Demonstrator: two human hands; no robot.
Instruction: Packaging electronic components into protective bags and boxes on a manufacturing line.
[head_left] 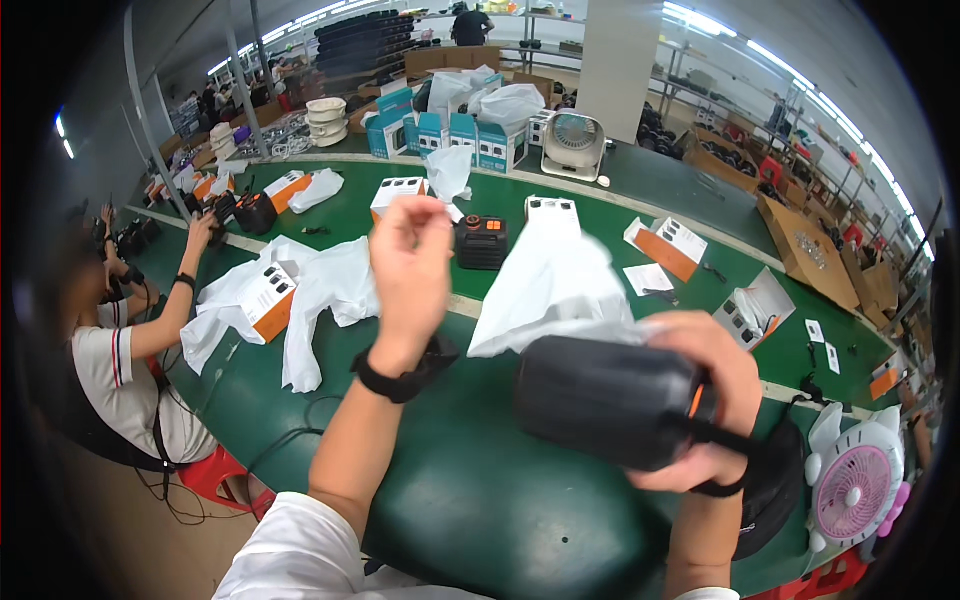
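Where the right hand (738,385) clasped: black device (605,400), apparently supporting its bulk.
Left hand (410,265): was raised, curled; pinch unclear.

A factory packing workshop, long green worktable (455,500) lined with printed cartons (672,250) and white plastic bags (550,285), one side occupied by a seated co-worker (110,350), metal shelving (530,30) apparently loaded with parts, lit by tube lights (700,20).

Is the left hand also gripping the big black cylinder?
No, only the right hand grips the black cylinder; the left hand is raised well clear of it.
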